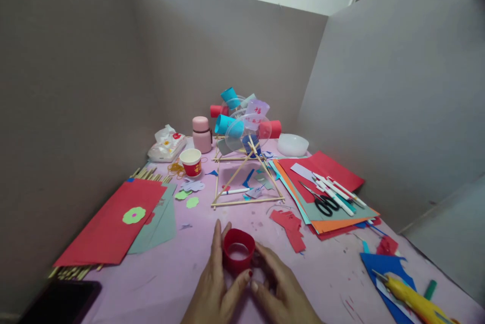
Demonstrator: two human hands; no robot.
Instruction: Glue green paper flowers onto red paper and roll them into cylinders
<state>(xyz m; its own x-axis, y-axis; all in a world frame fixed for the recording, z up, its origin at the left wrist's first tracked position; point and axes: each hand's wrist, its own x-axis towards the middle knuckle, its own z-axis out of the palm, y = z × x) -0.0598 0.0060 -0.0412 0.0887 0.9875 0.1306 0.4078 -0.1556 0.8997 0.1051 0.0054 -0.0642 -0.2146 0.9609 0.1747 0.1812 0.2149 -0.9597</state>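
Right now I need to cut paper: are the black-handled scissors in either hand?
No, the black-handled scissors lie on the coloured paper stack, while both hands hold the red paper ring.

Up the back of the pink table (162, 283) stands a stick-frame wheel (244, 162) hung with blue and red paper cups. Left of it, a pink flask (201, 134), a tissue pack (167, 145) and a small red-and-white cup (191, 162). On the right, black scissors (325, 203) and white markers (337, 192) lie on a stack of coloured sheets (333, 223). A white bowl (292, 144) sits behind the stack. Near right, a yellow glue gun (411, 297) rests on blue paper. Far left, red card (109, 225) carries a green flower cutout (134, 215).
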